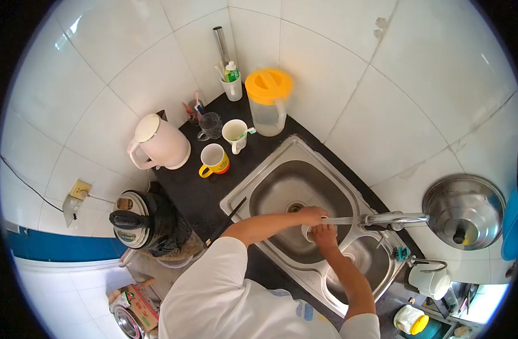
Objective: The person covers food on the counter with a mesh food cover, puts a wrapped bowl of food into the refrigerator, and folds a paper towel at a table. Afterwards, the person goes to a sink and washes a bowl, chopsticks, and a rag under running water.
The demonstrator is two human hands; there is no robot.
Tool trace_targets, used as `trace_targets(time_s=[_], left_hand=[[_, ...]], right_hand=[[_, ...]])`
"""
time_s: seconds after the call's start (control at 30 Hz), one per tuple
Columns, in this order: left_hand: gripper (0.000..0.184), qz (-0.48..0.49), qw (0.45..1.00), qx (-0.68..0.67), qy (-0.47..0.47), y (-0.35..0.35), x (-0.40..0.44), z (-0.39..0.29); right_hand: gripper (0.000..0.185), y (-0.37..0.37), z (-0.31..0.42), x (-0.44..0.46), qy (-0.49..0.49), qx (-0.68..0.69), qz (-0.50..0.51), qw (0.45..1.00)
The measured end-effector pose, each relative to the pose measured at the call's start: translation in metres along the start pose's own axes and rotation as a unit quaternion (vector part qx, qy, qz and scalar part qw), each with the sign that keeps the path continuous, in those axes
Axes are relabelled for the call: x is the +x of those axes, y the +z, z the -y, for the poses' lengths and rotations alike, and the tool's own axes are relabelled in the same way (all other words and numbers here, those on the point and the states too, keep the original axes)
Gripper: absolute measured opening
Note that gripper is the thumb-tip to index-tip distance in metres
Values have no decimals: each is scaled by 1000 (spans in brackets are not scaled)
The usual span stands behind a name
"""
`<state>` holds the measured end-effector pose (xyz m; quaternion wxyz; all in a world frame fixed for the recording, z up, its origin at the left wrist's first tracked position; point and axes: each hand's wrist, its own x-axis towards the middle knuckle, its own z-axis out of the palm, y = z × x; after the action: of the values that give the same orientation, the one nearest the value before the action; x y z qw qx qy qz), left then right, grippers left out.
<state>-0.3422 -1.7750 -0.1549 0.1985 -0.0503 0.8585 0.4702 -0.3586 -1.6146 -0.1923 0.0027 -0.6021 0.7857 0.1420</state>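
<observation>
Over the large sink basin (270,186), under the faucet (378,219), both hands are closed around a white cup (307,233). My left hand (312,216) grips it from the far side, by the tip of the spout. My right hand (326,235) is on its near side, with the fingers at the cup. Most of the cup is hidden by the hands and the spout, and whether water runs cannot be made out. A pair of chopsticks (229,217) lies across the left rim of the sink.
On the dark counter stand a yellow-and-white mug (215,159), a white mug with a toothbrush (234,133), a glass mug (211,125), a yellow-lidded pitcher (268,107), a pink kettle (162,141) and a black cooker (137,220). A smaller basin (363,254) is at right.
</observation>
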Motion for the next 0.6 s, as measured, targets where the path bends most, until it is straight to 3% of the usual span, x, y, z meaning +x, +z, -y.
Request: trace_targets(time_s=[0.03, 0.07, 0.17, 0.2, 0.27, 0.37, 0.43, 0.47, 0.5, 0.57, 0.6], left_hand=[[32, -61, 997, 19, 52, 10, 2, 9], [31, -83, 995, 24, 39, 13, -1, 6], [28, -128, 992, 17, -4, 20, -11, -2], [27, -127, 992, 1, -18, 19, -13, -2], [26, -124, 992, 1, -19, 17, -20, -3], [27, -110, 993, 37, 30, 10, -23, -8], [32, -84, 993, 51, 58, 10, -18, -5], [36, -107, 989, 97, 28, 8, -16, -9], [40, -133, 981, 144, -1, 4, -14, -13], [38, -171, 947, 272, 22, -1, -10, -4], [38, -161, 952, 262, -6, -9, -17, -12]], right_hand=[[38, -41, 9, 2, 65, 47, 23, 997], [41, -63, 16, 3, 129, 94, 46, 986], [55, -35, 28, 12, 191, 314, 57, 928], [55, -27, 24, 13, 183, 448, 62, 873], [54, -17, 7, 15, 155, 686, 68, 707], [51, -37, -7, 7, 180, 794, 86, 574], [45, -67, -20, 5, 183, 753, 102, 624], [42, -74, -22, 0, 184, 731, 112, 648], [39, -57, -20, -1, 182, 745, 121, 631], [38, -44, -18, -11, 290, 736, 142, 595], [37, -44, -16, -18, 343, 727, 154, 574]])
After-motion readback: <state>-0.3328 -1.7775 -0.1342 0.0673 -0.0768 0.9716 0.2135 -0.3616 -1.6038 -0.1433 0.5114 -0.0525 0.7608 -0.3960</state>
